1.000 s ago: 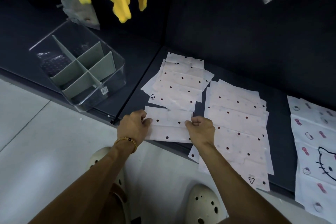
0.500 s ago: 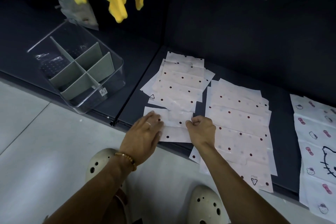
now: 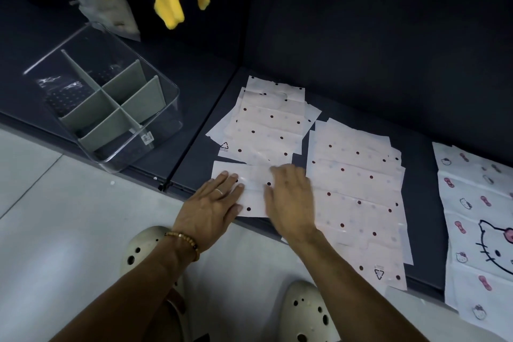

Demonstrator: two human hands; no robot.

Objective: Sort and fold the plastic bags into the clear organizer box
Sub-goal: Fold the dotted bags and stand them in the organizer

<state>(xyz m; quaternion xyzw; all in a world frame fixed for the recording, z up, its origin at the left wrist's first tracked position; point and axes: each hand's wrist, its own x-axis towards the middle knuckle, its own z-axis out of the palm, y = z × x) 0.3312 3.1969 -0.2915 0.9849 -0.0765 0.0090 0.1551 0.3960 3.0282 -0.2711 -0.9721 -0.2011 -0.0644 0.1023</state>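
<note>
Both hands lie flat with straight fingers on a folded dotted bag [image 3: 254, 189] at the shelf's [image 3: 422, 203] near edge: left hand [image 3: 211, 211] on its left end, right hand [image 3: 291, 197], blurred, on its right. Beyond lie two dotted bag stacks [image 3: 272, 122]; farther left stands the clear box [image 3: 108, 108].

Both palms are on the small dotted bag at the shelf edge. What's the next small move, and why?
Probably fold it in half once more. The folded bag lies flat under the left hand and right hand, fingers straight and pressing. It still looks wider than one compartment of the organizer box, though that is hard to judge from this angle.
</note>
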